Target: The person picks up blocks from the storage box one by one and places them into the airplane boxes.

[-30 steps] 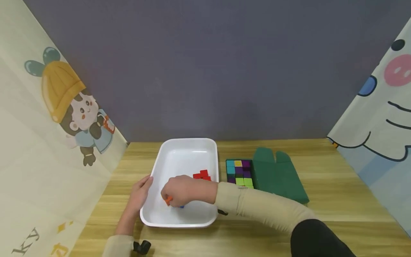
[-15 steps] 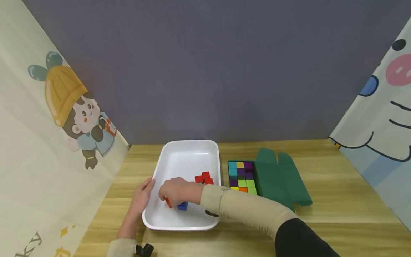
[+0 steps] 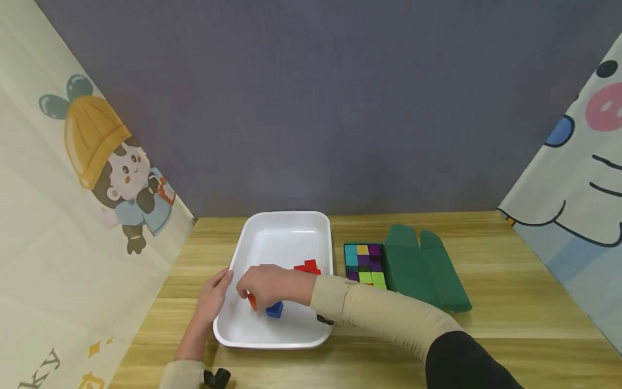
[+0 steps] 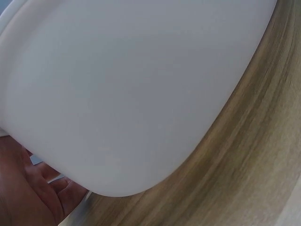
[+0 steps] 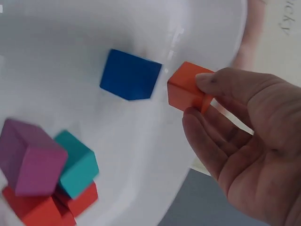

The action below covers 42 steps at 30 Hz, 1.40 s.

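Note:
Over the near left part of a white tray (image 3: pixel 277 237), my right hand (image 3: pixel 264 284) pinches an orange cube (image 5: pixel 182 87) between thumb and fingers. A blue block (image 5: pixel 129 75) lies in the tray beside that cube, apart from it. Farther off in the right wrist view are a purple block (image 5: pixel 35 157), a teal block (image 5: pixel 77 165) and red cubes (image 5: pixel 40 212) grouped together. My left hand (image 3: pixel 213 298) grips the tray's left edge, thumb at the rim. Its fingers (image 4: pixel 70 193) reach partly beneath the tray in the left wrist view.
Right of the tray, a dark green box (image 3: pixel 384 256) holds rows of coloured cubes. Its green lid flaps (image 3: pixel 418 270) lie spread to the right, and my right sleeve (image 3: pixel 389 308) crosses in front. A grey panel (image 3: pixel 340 108) stands behind the wooden table (image 3: pixel 510 281).
My right hand has shifted slightly left with the orange cube pinched in it. More of the blue block shows beside it in the head view. The left hand stays at the tray's edge.

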Available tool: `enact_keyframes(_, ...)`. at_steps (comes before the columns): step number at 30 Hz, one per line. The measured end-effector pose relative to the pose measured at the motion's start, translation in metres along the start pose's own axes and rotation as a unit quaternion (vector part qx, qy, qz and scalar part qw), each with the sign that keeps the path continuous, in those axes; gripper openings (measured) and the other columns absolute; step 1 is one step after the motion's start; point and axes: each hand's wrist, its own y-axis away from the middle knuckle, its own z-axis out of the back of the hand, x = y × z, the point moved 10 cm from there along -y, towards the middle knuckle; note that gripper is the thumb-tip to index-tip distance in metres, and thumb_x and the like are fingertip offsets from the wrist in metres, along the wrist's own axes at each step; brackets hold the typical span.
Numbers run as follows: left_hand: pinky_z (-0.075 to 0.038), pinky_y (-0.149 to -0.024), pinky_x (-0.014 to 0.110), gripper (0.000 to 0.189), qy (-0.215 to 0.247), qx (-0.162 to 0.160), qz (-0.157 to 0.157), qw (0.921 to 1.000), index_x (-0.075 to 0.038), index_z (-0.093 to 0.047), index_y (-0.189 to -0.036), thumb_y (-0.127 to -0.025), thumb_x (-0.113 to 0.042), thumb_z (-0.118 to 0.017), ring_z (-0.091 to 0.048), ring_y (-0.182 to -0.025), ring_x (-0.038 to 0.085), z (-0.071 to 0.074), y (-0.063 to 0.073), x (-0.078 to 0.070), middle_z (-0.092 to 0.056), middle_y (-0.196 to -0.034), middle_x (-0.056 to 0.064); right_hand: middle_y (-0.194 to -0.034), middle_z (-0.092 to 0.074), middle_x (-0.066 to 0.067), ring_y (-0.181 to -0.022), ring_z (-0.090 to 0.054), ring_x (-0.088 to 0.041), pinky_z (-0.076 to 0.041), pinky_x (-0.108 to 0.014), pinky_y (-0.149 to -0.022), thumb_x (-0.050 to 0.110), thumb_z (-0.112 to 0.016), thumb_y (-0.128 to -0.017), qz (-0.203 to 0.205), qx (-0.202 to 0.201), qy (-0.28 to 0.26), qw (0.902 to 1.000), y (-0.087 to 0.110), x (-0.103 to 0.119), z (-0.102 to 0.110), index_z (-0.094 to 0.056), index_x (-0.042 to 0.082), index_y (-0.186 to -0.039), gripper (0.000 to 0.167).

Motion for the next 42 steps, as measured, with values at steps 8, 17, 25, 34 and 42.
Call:
enact_keyframes(8, -0.055, -0.082, 0.037, 0.059, -0.001, 0.004, 0.007, 1.0000, 0.001, -0.047, -0.141, -0.102, -0.043, -0.046, -0.060, -0.107, 0.032, -0.001, 0.000, 0.000, -0.055, -0.130, 0.027, -0.079, -0.057, 0.012, -0.076, -0.052, -0.007, -0.045, -0.018, -0.065, 0.021, -0.079, -0.082, 0.014, -0.026, -0.020, 0.9994, 0.048, -0.018, 0.031, -0.068, 0.019, -0.099, 0.021)
enact_keyframes(17, -0.050, -0.092, 0.040, 0.058, -0.013, 0.014, 0.009, 0.9998, 0.003, -0.042, -0.143, -0.104, -0.039, -0.042, -0.053, -0.117, 0.036, -0.003, -0.002, 0.004, -0.047, -0.139, 0.028, -0.085, -0.058, 0.010, -0.081, -0.053, -0.012, -0.049, -0.021, -0.069, 0.016, -0.080, -0.079, -0.048, -0.074, -0.074, 0.9933, 0.127, -0.082, 0.051, -0.068, 0.017, -0.099, 0.023)
enact_keyframes(25, -0.052, -0.087, 0.035, 0.064, -0.032, 0.015, 0.015, 0.9993, 0.003, -0.041, -0.144, -0.102, -0.045, -0.042, -0.055, -0.114, 0.035, -0.001, -0.002, 0.005, -0.048, -0.137, 0.028, -0.083, -0.060, 0.005, -0.073, -0.052, -0.014, -0.049, -0.026, -0.062, 0.003, -0.074, -0.079, -0.081, -0.122, -0.103, 0.9838, 0.189, -0.139, 0.047, -0.067, 0.013, -0.093, 0.019)
enact_keyframes(34, -0.051, -0.089, 0.035, 0.068, -0.036, 0.020, 0.026, 0.9988, 0.003, -0.038, -0.146, -0.101, -0.049, -0.041, -0.053, -0.118, 0.036, 0.004, 0.004, 0.011, -0.045, -0.140, 0.028, -0.091, -0.061, 0.000, -0.072, -0.051, -0.015, -0.048, -0.029, -0.061, 0.004, -0.073, -0.082, -0.130, -0.137, -0.123, 0.9743, 0.225, -0.185, 0.038, -0.065, 0.007, -0.105, 0.024)
enact_keyframes(42, -0.051, -0.087, 0.032, 0.067, -0.027, 0.016, 0.025, 0.9992, 0.002, -0.040, -0.145, -0.101, -0.049, -0.042, -0.054, -0.116, 0.033, 0.001, 0.000, 0.011, -0.046, -0.140, 0.027, -0.099, -0.062, -0.004, -0.075, -0.052, -0.016, -0.048, -0.029, -0.062, 0.004, -0.074, -0.082, -0.170, -0.130, -0.131, 0.9680, 0.231, -0.207, 0.029, -0.065, 0.005, -0.109, 0.029)
